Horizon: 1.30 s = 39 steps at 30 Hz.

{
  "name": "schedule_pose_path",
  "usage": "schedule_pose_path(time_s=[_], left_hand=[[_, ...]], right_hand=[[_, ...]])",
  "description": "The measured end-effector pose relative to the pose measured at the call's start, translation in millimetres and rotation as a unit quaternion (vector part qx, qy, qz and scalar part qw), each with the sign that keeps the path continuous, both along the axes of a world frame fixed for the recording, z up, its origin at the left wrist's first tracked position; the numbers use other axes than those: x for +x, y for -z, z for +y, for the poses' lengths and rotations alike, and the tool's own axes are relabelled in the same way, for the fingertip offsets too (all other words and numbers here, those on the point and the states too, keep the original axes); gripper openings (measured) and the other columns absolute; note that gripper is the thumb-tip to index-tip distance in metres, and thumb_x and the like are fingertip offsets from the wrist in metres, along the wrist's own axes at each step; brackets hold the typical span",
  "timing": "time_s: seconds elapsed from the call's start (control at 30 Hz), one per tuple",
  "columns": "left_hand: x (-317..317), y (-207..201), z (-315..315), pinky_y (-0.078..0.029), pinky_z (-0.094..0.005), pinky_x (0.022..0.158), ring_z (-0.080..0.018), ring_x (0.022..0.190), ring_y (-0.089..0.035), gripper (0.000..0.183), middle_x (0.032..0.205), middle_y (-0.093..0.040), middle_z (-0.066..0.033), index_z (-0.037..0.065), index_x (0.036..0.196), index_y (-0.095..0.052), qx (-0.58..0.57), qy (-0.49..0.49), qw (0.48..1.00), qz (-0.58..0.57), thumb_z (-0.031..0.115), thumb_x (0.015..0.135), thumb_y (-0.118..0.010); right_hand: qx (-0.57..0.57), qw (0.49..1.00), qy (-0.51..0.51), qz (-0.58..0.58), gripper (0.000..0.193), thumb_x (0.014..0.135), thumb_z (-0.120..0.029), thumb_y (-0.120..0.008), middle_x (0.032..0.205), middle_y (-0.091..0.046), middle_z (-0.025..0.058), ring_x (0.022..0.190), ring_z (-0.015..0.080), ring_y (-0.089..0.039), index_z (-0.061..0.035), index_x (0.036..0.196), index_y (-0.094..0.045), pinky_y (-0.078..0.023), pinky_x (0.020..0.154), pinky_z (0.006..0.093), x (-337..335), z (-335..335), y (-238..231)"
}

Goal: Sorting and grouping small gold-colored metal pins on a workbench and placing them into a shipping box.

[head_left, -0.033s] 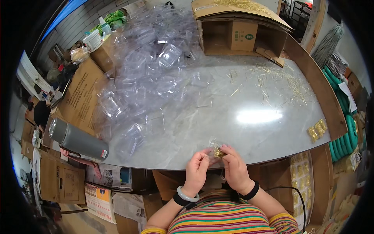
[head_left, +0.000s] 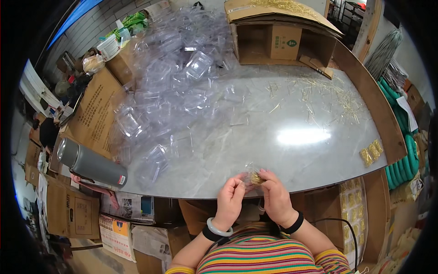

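Desk, grey and marbled (head_left: 219,157), lies before me; at its near edge the person's left hand (head_left: 231,196) and right hand (head_left: 277,197) together pinch a small clear plastic case holding thin gold pieces (head_left: 256,178), whether fully packed I can't tell. Some look finished: gold-filled clear packets (head_left: 367,157) sit near its right edge, and rows of similar gold-coloured packets (head_left: 352,200) rest below its right side. Plenty seems left, I'd judge: a great heap of transparent plastic cases (head_left: 198,66) crowds its left half, and loose gold slivers (head_left: 346,101) lie scattered on its far right.
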<state>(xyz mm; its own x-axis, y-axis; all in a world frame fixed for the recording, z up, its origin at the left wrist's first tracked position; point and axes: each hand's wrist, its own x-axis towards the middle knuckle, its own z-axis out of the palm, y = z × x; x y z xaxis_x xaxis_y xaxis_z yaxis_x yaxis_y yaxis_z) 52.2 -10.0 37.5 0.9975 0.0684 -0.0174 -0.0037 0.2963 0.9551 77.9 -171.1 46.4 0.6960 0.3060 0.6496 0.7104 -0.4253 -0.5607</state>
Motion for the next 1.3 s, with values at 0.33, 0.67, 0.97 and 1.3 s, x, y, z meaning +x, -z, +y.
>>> schedule_pose_path(time_s=[0.33, 0.67, 0.97, 1.3], left_hand=[[15, -14, 116, -0.052, -0.0292, 0.072, -0.0151, 0.076, -0.062, 0.021, 0.09, -0.064, -0.0099, -0.002, 0.1, -0.059, 0.377, -0.201, 0.903, 0.05, 0.019, 0.099, -0.061], [8, -30, 52, -0.039, -0.0485, 0.108, -0.0408, 0.129, -0.048, 0.049, 0.137, -0.052, -0.022, -0.003, 0.131, -0.052, 0.597, -0.083, 0.758, -0.249, 0.017, 0.09, -0.068], [21, -17, 19, -0.03, -0.0527, 0.117, -0.0387, 0.14, -0.039, 0.059, 0.145, -0.046, -0.0208, -0.005, 0.138, -0.049, 0.638, 0.073, 0.729, -0.237, 0.017, 0.087, -0.069], [34, -15, 36, -0.032, -0.0544, 0.116, -0.0441, 0.138, -0.039, 0.055, 0.145, -0.045, -0.023, -0.007, 0.135, -0.052, 0.625, 0.047, 0.746, -0.227, 0.019, 0.089, -0.067]], right_hand=[[-0.219, 0.975, -0.017, -0.039, 0.021, 0.085, 0.003, -0.061, 0.121, -0.061, 0.0182, 0.12, 0.0376, -0.059, 0.0015, 0.105, -0.054, -0.046, 0.108, 0.0502, 16, -6, -10], [-0.158, 0.985, -0.056, 0.028, 0.04, 0.084, -0.011, -0.071, 0.131, -0.056, 0.0178, 0.129, 0.0377, -0.052, -0.0003, 0.117, -0.052, -0.036, 0.114, 0.0553, 17, -2, -13], [-0.25, 0.954, -0.061, 0.153, 0.086, 0.093, -0.044, -0.066, 0.156, -0.035, 0.026, 0.147, 0.0436, -0.028, 0.0007, 0.155, -0.026, -0.018, 0.121, 0.0567, 23, -42, -37], [-0.308, 0.84, 0.345, 0.284, 0.085, 0.096, -0.065, -0.048, 0.162, -0.02, 0.0274, 0.15, 0.0469, -0.015, -0.0096, 0.157, -0.027, -0.016, 0.122, 0.0521, 265, -298, -8]])
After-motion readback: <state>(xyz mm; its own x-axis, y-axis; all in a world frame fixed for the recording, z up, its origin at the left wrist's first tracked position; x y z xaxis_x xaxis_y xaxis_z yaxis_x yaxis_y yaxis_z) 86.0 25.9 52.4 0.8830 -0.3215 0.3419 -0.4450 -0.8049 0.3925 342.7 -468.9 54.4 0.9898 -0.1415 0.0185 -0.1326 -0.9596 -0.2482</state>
